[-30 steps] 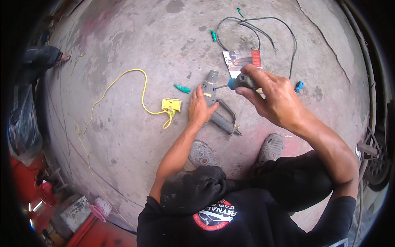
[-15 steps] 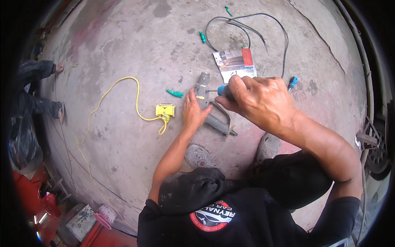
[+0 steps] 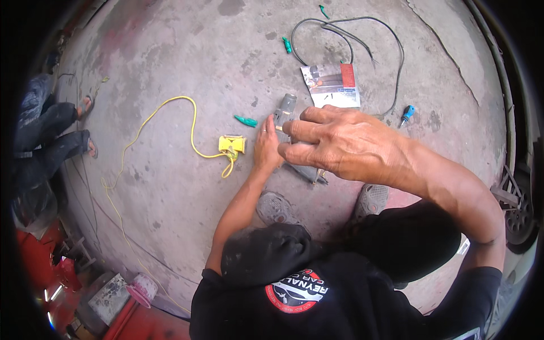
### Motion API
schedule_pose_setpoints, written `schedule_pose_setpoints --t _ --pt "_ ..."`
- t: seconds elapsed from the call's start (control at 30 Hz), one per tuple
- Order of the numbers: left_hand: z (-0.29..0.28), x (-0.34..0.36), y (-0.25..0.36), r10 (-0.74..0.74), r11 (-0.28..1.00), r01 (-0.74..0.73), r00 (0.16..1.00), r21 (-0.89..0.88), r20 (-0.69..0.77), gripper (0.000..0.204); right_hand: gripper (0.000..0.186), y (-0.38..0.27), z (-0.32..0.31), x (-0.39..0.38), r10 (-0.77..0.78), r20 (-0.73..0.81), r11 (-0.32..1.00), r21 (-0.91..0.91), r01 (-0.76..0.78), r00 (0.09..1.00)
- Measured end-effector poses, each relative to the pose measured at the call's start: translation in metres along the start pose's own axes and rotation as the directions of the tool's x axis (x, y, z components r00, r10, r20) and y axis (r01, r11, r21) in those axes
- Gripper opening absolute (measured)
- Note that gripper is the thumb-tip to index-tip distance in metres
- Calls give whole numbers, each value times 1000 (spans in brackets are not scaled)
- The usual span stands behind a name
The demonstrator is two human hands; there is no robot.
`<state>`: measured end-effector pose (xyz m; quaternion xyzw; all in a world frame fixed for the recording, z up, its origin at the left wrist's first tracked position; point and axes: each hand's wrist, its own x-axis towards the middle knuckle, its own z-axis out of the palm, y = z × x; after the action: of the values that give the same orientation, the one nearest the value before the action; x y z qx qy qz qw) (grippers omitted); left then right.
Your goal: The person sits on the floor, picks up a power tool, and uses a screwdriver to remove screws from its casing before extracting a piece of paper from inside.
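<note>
A grey pistol-shaped power tool (image 3: 288, 102), which looks like a heat gun, lies on the floor in front of my shoes. My left hand (image 3: 265, 148) is closed around its left side and steadies it. My right hand (image 3: 340, 141) is over the tool, back of the hand up, its fingers bent downward at the tool's body. The blue-and-black screwdriver seen in it a moment earlier is hidden beneath the hand now. Much of the tool's middle is covered too; only its nozzle and its lower end with loose wires show.
Beyond the tool lie a printed leaflet (image 3: 332, 90), a loose black cable (image 3: 401, 48) and a second blue screwdriver (image 3: 407, 114). A yellow cord (image 3: 192, 122) runs to a yellow socket box (image 3: 231, 144). Green scraps (image 3: 246, 121) are scattered about. Another person's legs (image 3: 54, 150) are at far left.
My right hand has moved left and turned over the tool, so the screwdriver is out of sight. My left hand still holds the tool. The whole view has shifted slightly.
</note>
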<state>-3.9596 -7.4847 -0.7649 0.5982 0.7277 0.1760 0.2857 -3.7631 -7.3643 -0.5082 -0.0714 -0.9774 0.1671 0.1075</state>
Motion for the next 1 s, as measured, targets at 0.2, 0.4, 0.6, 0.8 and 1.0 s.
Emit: schedule_pose_setpoints --t 0.2,0.4,0.6,0.8,1.0 --pt "-2 3 17 -80 997 80 997 13 -5 97 24 -16 -19 -1 378 91 923 -120 -367 921" --pt "-8 -1 20 -101 994 101 995 32 8 97 41 -17 -21 10 554 220 828 -247 -504 803" --pt "-8 -1 19 -96 995 96 995 37 -2 96 35 -2 -27 23 468 487 865 -81 -495 737" --pt "-7 -2 19 -48 998 49 998 27 -26 94 19 1 -13 30 602 444 768 -96 -633 664" --pt "-5 -1 19 -43 999 44 999 17 -30 94 14 3 -15 44 347 547 937 -224 -267 762"
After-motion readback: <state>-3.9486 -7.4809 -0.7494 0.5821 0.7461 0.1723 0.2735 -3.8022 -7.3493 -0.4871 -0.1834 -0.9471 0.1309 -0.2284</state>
